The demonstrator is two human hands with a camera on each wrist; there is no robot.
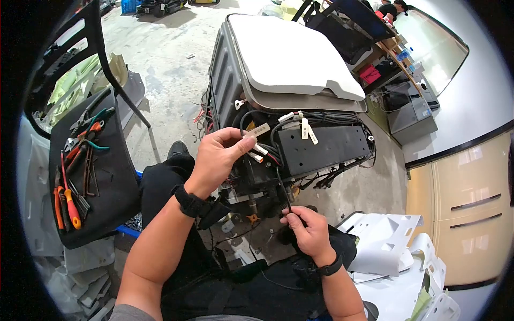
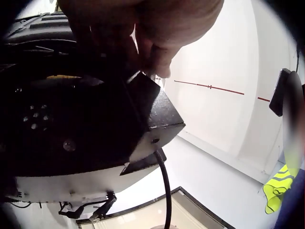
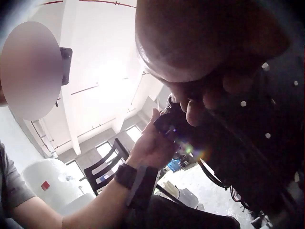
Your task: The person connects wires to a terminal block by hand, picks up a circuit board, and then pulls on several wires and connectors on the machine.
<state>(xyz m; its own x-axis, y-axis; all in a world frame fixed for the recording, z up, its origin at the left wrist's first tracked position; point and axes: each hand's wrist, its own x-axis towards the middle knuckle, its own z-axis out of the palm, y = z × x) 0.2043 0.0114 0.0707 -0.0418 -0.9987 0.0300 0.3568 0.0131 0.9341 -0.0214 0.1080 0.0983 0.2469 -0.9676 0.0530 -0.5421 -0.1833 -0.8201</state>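
Observation:
In the head view my left hand (image 1: 214,158) pinches a beige label tag (image 1: 258,130) between thumb and fingers, beside the cable bundle at the top of the black machine frame. White connectors (image 1: 256,157) hang just below those fingers. Lower down, my right hand (image 1: 310,234) pinches a thin black cable (image 1: 281,184) that runs up toward the frame. A black cover plate (image 1: 329,151) with small holes lies to the right of the left hand. More white tags (image 1: 307,131) stick out from the cables above it. The same cable (image 2: 165,191) drops from the frame's underside in the left wrist view.
A grey and white box-shaped body (image 1: 297,53) rises behind the frame. On the left, a black chair (image 1: 115,176) carries pliers, hex keys and a red-yellow screwdriver (image 1: 72,208). White plastic panels (image 1: 385,246) lie at the lower right, and loose wires hang below the frame.

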